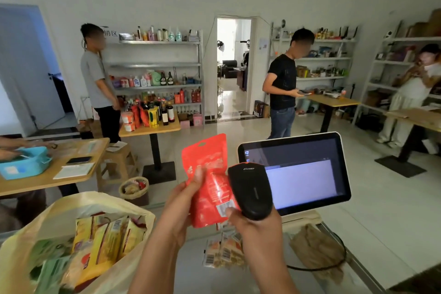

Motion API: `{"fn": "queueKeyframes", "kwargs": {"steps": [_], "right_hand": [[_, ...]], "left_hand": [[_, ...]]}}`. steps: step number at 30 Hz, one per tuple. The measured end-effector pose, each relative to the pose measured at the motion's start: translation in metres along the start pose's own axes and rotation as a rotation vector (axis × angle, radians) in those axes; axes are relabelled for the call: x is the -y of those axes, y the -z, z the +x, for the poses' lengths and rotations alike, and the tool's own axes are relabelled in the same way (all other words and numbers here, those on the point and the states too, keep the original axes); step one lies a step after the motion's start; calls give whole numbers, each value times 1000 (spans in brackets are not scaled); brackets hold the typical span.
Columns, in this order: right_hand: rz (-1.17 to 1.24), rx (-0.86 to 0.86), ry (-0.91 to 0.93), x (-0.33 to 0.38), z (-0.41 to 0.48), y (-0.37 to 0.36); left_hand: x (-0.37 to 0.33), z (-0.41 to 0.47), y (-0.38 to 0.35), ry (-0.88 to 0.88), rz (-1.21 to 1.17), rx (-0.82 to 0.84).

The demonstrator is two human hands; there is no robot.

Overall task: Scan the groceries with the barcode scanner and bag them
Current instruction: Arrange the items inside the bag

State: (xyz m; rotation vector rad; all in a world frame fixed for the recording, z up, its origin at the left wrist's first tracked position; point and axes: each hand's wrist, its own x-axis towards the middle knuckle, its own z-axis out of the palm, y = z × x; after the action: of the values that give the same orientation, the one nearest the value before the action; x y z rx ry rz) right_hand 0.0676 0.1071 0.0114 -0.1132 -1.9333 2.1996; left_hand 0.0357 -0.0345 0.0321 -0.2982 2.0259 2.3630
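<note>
My left hand [182,198] grips a red snack pouch [207,174] upright in front of me, thumb on its front, with its barcode near the lower right corner. My right hand [253,227] grips a black barcode scanner [250,188], whose head sits right beside the pouch, close to the barcode. At the lower left a cream plastic bag [31,229] stands open, holding yellow and green packets [105,241]. Several small snack packets [224,250] with barcodes lie on the counter below my hands.
A tablet screen [300,174] stands behind the scanner, its cable [334,265] looping round a brown cloth [317,250] on the counter. A table with a blue basket [23,164] is at left. Three people stand among shelves and tables beyond.
</note>
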Motion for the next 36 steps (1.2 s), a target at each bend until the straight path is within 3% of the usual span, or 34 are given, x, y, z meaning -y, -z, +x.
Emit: {"fn": "queueKeyframes", "kwargs": {"steps": [4,7,15,17,22,27,36], "right_hand": [[-5,38,12,2,-12,-5],[20,49,-3,7,-14,-4],[10,81,-66,9,-5,6],[-4,74,-76,10,-2,9],[-105,37,-2,13,2,15],[-185,182,-43,19,-16,12],[-253,93,-27,13,-21,0]], "left_hand": [[0,0,-18,-140,11,-313],[5,-2,-24,-222,-55,-395],[6,7,-12,-146,-149,14],[0,12,-17,-171,-100,-6],[-23,48,-15,-385,-18,-269],[-41,71,-2,-450,-4,-240],[-45,77,-4,-441,-60,-193]]}}
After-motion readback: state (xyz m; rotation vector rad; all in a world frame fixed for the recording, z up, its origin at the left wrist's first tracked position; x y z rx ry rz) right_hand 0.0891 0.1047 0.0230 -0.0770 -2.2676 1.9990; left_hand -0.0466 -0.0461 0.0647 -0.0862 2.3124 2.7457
